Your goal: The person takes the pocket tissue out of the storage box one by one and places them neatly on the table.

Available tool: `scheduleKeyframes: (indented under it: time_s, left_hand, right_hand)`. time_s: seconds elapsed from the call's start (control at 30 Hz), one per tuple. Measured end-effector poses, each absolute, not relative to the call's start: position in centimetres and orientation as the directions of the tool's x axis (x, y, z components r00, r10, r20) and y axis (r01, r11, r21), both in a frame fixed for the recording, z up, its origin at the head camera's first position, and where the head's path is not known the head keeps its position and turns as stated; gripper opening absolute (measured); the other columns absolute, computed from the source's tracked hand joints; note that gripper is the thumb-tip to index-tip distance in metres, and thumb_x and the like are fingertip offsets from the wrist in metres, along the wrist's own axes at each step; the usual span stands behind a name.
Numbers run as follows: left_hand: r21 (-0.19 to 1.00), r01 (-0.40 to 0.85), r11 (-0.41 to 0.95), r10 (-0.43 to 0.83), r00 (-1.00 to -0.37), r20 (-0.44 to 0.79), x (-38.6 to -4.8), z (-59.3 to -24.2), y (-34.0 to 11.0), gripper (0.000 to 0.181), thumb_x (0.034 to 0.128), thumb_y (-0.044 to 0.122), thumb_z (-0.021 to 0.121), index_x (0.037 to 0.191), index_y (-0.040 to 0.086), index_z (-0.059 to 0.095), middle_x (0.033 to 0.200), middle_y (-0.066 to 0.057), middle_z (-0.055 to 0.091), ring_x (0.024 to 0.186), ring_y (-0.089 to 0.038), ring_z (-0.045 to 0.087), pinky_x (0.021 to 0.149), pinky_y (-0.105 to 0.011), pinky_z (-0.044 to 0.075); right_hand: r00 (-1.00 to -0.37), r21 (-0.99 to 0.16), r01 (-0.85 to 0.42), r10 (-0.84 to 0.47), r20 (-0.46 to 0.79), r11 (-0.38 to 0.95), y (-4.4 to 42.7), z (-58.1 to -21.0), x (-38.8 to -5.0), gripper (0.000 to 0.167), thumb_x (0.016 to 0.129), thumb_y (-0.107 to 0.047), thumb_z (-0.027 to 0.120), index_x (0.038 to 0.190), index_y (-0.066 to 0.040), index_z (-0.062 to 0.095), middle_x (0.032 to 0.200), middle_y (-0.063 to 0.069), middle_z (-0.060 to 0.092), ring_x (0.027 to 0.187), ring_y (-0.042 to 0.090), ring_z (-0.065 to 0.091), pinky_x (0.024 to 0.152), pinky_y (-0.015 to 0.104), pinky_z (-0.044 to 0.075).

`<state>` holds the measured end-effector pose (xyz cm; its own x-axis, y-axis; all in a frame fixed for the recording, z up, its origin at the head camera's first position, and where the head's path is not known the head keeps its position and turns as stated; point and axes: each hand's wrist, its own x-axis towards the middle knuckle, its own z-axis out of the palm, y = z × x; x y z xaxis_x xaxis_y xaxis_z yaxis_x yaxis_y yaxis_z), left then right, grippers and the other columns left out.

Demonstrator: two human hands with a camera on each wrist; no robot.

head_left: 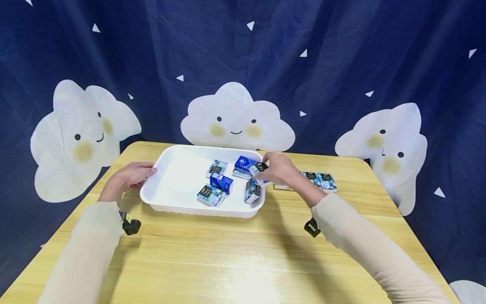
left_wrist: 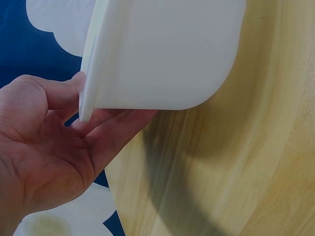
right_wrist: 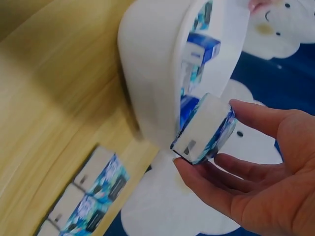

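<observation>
A white plastic tray (head_left: 172,177) holds several small tissue packs, some floral like the floral pack (head_left: 211,196) near its front and some plain dark blue like the blue pack (head_left: 221,182). My left hand (head_left: 133,174) grips the tray's left end; in the left wrist view the thumb lies on the rim (left_wrist: 88,93) and the fingers reach under it. Over the tray's right end, my right hand (head_left: 282,169) pinches a floral tissue pack (right_wrist: 204,130) between thumb and fingers. Another floral pack (head_left: 252,191) leans at the right wall inside.
To the right of the tray, a row of floral packs (head_left: 327,181) lies on the wooden table (head_left: 228,253), partly hidden by my right arm. A dark blue curtain (head_left: 322,25) with cloud prints hangs behind the table's far edge.
</observation>
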<state>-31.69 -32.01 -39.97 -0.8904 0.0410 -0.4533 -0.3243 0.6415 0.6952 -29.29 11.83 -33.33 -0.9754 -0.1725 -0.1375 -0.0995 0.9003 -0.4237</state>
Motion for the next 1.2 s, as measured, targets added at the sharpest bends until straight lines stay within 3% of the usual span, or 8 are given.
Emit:
scheduleKeyframes:
  time_s: [0.6,0.9,1.2]
  left_hand:
    - [0.698,-0.327,0.637,0.047,-0.887,-0.458,-31.5,-40.1,-32.3,0.062,0.1108,0.033,0.039,0.161,0.002,0.019,0.154,-0.029,0.036,0.119,-0.032,0.054,0.084,-0.032,0.052]
    - [0.706,-0.313,0.635,0.059,-0.892,-0.447,-31.4,-40.1,-32.5,0.062,0.1107,0.033,0.039,0.160,0.001,0.019,0.153,-0.030,0.037,0.117,-0.030,0.057,0.082,-0.029,0.054]
    - [0.712,-0.318,0.626,0.053,-0.894,-0.445,-31.6,-40.0,-32.1,0.063,0.1105,0.033,0.040,0.161,0.002,0.020,0.154,-0.029,0.037,0.118,-0.031,0.056,0.083,-0.030,0.053]
  right_hand:
    - [-0.990,-0.424,-0.035,-0.088,-0.106,0.905,18.9,-34.1,-30.8,0.058,0.088,-0.030,0.073,0.134,0.001,0.057,0.133,0.024,0.060,0.123,0.041,0.052,0.101,0.054,0.046]
    - [-0.993,-0.421,0.002,-0.046,-0.105,0.907,22.3,-34.4,-30.8,0.059,0.090,-0.029,0.071,0.136,0.003,0.055,0.132,0.029,0.060,0.123,0.046,0.052,0.099,0.057,0.046]
    - [-0.998,-0.406,0.040,0.016,-0.063,0.913,26.7,-35.8,-30.5,0.059,0.090,-0.029,0.069,0.135,0.007,0.054,0.124,0.031,0.063,0.108,0.044,0.061,0.088,0.054,0.050]
